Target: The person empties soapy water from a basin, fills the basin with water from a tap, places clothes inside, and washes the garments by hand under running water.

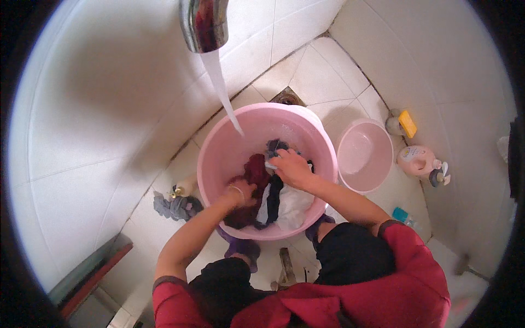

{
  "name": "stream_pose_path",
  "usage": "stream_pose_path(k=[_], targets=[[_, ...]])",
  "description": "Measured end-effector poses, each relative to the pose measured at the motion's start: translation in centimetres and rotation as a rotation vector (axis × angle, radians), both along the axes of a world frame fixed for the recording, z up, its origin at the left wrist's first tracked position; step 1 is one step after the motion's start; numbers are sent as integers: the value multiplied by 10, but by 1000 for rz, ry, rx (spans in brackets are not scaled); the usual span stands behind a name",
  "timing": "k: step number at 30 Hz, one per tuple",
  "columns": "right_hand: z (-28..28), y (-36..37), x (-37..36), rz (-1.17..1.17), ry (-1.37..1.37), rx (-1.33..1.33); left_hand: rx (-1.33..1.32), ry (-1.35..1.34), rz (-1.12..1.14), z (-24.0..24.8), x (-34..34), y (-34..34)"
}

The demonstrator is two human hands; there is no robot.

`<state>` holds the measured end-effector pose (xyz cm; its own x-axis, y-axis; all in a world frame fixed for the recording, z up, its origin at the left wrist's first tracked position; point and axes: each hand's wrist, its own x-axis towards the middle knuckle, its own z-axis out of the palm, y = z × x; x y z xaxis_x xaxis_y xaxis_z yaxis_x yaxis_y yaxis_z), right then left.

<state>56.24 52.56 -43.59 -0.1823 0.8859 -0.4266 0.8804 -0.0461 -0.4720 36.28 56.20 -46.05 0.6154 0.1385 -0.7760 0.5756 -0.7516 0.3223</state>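
Note:
Running water from a metal tap (204, 24) falls into a large pink basin (205, 164). Inside it lie a dark red garment (256, 170), a white garment (295, 208) with a black band, and a small dark patterned cloth (278, 146). My left hand (243, 192) is down on the dark red garment with its fingers curled into it, their tips partly hidden. On the right of the pile, my right hand (293, 167) has its fingers bent together, and a bit of white cloth shows at their tips.
A smaller pink basin (365, 156) stands to the right. Beyond it, along the wall, are a yellow sponge-like block (407, 124), a pink detergent jug (416, 159) and a bottle with a blue top (401, 214). A grey cloth (179, 206) lies left. A floor drain (287, 97) is behind the basin.

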Motion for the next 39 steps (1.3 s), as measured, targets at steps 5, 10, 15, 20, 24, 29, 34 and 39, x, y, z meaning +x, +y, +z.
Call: stream_pose_path(k=[5, 10, 15, 20, 24, 29, 34, 39], targets=[[25, 60, -5, -127, 797, 41, -401, -499, 1196, -11, -22, 59], [-85, 87, 2, -54, 378, -119, -653, -423, 2171, -49, -4, 54], [-114, 59, -54, -358, 449, -275, -431, -519, 2046, -97, -18, 42], [-107, 65, -20, -440, 376, 275, -966, -626, 2144, -52, 19, 48], [2, 30, -95, -71, 720, 556, -1242, -679, 2186, -25, -1, 56], [-33, 58, -74, 159, 151, 617, -1286, -645, 2056, -6, 26, 40], [-97, 86, -31, -323, 320, -2, -1154, -798, 2119, -32, 14, 27], [-124, 54, -46, -332, 297, -51, -1141, -586, 2259, -76, -20, 26]])
